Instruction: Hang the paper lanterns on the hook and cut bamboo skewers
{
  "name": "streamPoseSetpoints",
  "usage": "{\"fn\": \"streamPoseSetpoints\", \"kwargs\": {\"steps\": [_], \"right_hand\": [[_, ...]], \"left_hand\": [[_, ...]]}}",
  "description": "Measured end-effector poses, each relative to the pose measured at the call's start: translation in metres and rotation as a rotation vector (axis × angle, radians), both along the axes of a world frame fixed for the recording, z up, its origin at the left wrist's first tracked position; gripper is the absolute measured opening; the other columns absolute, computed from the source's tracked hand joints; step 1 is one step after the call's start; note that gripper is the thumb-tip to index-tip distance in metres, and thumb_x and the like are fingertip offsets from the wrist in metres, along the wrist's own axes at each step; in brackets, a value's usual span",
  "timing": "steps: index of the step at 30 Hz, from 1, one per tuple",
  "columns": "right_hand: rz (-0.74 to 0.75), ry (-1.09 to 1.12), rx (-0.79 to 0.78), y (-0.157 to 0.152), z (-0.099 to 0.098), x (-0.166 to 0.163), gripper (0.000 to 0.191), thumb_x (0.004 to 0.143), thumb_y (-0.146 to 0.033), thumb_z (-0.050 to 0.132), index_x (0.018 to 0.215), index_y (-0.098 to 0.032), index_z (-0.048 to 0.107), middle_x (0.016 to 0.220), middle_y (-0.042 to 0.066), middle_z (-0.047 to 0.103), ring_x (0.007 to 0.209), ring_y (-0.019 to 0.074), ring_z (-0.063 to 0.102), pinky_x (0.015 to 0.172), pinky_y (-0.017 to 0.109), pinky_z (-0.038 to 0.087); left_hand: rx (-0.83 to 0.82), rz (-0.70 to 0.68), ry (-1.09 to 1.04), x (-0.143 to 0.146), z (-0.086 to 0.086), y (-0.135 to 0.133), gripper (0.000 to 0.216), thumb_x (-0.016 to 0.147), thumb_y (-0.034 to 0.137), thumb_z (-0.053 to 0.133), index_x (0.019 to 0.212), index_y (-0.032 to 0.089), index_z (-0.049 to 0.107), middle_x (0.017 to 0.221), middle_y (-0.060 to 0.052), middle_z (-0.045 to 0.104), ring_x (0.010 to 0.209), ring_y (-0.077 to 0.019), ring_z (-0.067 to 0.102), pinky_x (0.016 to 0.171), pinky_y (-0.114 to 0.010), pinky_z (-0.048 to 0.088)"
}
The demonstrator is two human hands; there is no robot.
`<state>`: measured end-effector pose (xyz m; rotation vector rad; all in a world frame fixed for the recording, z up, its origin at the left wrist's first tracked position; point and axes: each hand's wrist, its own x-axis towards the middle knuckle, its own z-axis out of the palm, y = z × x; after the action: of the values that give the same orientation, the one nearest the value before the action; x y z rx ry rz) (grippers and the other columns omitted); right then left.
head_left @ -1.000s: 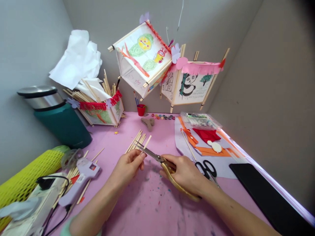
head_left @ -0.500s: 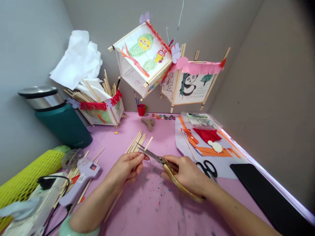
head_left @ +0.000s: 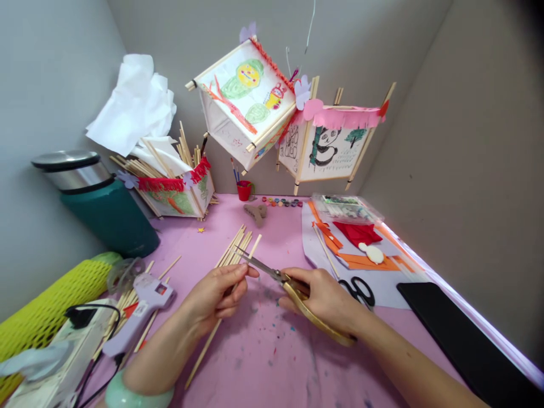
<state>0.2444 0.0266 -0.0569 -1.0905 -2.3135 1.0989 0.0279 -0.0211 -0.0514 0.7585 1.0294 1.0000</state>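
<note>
No legible lettering (too small).

At the centre of the frame, scissors (head_left: 296,292) in the right hand (head_left: 329,297), across the far end of a bamboo stick (head_left: 203,353) in the left hand (head_left: 221,292); behind, a spread of loose sticks (head_left: 232,249) on the table (head_left: 272,368). At lower left, a glue gun (head_left: 143,303); farther back, a bottle (head_left: 106,215) left of a stick-filled lantern (head_left: 170,201). At upper centre, a tilted lantern (head_left: 242,85) left of a panda lantern (head_left: 334,148). Below both, a brush cup (head_left: 243,191) at the wall. At right, second scissors (head_left: 371,297) on a sheet (head_left: 385,294), before a clear case (head_left: 346,208).
</note>
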Motion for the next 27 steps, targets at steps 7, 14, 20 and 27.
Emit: {"fn": "streamPoseSetpoints", "kwargs": {"steps": [7, 14, 20, 27], "right_hand": [[-0.030, -0.072, 0.076, -0.001, 0.000, -0.001, 0.008, 0.074, -0.030, 0.057, 0.079, -0.023, 0.060, 0.057, -0.006, 0.043, 0.054, 0.0096, 0.034, 0.049, 0.021, 0.025], [-0.034, -0.128, 0.094, 0.000, 0.006, -0.003, 0.006, 0.074, -0.027, 0.055, 0.075, -0.022, 0.059, 0.057, -0.005, 0.047, 0.053, 0.0091, 0.035, 0.048, 0.021, 0.024], [-0.034, -0.134, 0.095, 0.000, 0.003, -0.002, 0.011, 0.070, -0.031, 0.061, 0.072, -0.021, 0.056, 0.057, -0.006, 0.047, 0.052, 0.0085, 0.035, 0.047, 0.020, 0.023], [-0.024, -0.128, 0.078, -0.001, 0.003, 0.000, 0.011, 0.070, -0.031, 0.062, 0.073, -0.022, 0.056, 0.058, -0.006, 0.047, 0.054, 0.0084, 0.035, 0.048, 0.020, 0.024]], "left_hand": [[0.023, 0.084, 0.291, 0.011, 0.001, 0.002, 0.033, 0.079, 0.045, 0.051, 0.090, 0.014, 0.059, 0.046, 0.009, 0.042, 0.030, -0.0012, 0.014, 0.031, -0.018, 0.009], [0.048, 0.116, 0.378, 0.013, -0.004, 0.004, 0.033, 0.079, 0.045, 0.048, 0.089, 0.014, 0.056, 0.044, 0.009, 0.042, 0.029, -0.0022, 0.018, 0.030, -0.017, 0.013], [0.045, 0.121, 0.358, 0.013, -0.007, 0.004, 0.030, 0.079, 0.045, 0.049, 0.086, 0.017, 0.053, 0.045, 0.009, 0.042, 0.028, -0.0023, 0.018, 0.028, -0.017, 0.013], [0.031, 0.067, 0.232, 0.007, -0.007, 0.004, 0.026, 0.080, 0.041, 0.051, 0.086, 0.017, 0.057, 0.045, 0.009, 0.041, 0.030, -0.0018, 0.013, 0.029, -0.017, 0.010]]}}
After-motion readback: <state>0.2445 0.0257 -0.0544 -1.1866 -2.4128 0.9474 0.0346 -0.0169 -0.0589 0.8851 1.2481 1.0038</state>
